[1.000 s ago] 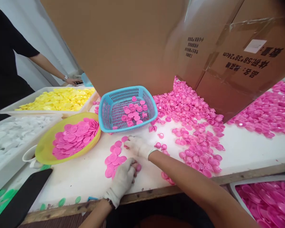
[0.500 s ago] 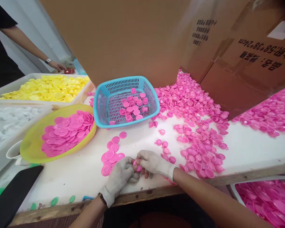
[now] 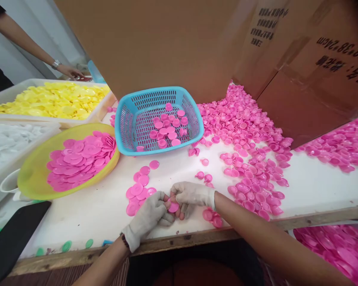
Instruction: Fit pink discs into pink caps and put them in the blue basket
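Observation:
Both my hands wear white gloves and meet near the table's front edge. My left hand (image 3: 146,216) and my right hand (image 3: 191,195) pinch one small pink plastic piece (image 3: 173,207) between their fingertips. Just left of them lies a cluster of flat pink discs (image 3: 139,190). A few pink caps (image 3: 211,216) sit under my right wrist. Behind, a blue mesh basket (image 3: 128,119) holds several pink pieces.
A big heap of pink caps (image 3: 250,159) spreads right, under tilted cardboard boxes (image 3: 286,59). A yellow bowl (image 3: 32,178) of pink discs stands left, beside trays of yellow pieces (image 3: 47,99) and white pieces (image 3: 6,143). Another person's hand (image 3: 70,71) reaches in at the back left.
My right hand drew back from the flat discs to meet my left hand. Both now pinch the pink piece together. The view has tilted slightly.

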The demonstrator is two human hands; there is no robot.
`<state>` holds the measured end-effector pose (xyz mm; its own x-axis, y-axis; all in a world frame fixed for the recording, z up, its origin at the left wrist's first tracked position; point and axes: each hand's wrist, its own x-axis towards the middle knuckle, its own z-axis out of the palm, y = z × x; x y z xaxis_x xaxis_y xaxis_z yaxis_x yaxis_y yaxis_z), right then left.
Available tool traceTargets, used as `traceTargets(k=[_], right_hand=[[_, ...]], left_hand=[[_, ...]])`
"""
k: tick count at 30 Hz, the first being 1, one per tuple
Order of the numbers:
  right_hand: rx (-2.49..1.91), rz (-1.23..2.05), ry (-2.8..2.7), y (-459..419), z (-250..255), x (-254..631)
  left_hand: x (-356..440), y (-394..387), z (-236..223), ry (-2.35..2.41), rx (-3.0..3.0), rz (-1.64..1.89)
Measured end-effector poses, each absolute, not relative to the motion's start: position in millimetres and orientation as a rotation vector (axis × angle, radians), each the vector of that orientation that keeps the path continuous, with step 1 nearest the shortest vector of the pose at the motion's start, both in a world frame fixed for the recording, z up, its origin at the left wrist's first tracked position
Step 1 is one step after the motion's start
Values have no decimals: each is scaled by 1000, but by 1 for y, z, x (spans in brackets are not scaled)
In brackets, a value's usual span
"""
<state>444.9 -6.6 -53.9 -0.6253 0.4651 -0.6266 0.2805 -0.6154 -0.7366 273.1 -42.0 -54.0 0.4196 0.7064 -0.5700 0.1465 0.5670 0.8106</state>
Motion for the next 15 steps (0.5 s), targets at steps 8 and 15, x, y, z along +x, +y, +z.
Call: traceTargets(k=[8,15], right_hand=[[-1408,2194,-1449,-16,-56,437],[-1159,1562,-1205,2,11,469]], left_hand=[[270,-39,-59,1145,1026,382],[292,-44,-56,1384,1856,643]])
